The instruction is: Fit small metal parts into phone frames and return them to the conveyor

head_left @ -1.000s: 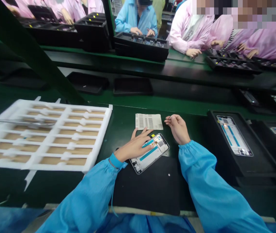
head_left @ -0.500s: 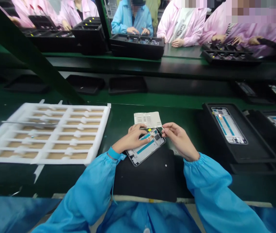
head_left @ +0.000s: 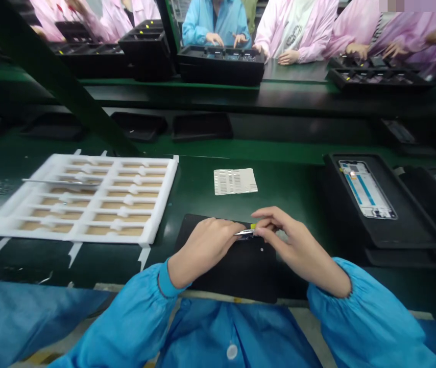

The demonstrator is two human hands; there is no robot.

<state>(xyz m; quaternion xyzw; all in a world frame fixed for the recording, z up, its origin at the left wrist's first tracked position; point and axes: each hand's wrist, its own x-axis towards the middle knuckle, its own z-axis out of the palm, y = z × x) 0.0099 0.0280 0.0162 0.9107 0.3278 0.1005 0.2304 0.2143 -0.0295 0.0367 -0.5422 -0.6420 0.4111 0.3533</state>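
My left hand (head_left: pixel 208 245) is wrapped round a phone frame (head_left: pixel 245 233), which is tilted up on its edge. Only a thin silvery rim of it shows; the palm covers most of the rest. At the frame's right end sits a small yellow tab (head_left: pixel 252 226). My right hand (head_left: pixel 279 232) has thumb and index fingertip pinched against that end, and whatever small piece lies between them is hidden. Under both hands lies a black mat (head_left: pixel 237 276), with a tiny white dot on it. Beyond them is a pale sticker sheet (head_left: pixel 235 182) with rows of small strips.
On the left stands a white foam tray (head_left: pixel 147 230) with tweezers (head_left: pixel 63 182) across it. A black tray (head_left: pixel 413 225) on the right holds another phone frame (head_left: pixel 367 189). Behind, a green beam (head_left: pixel 49 76) slants down, and co-workers sit across the line.
The phone frame has gone from lying face up on the mat to tilted on edge. Both hands have drawn back from the sticker sheet, and my left hand now wraps the frame.
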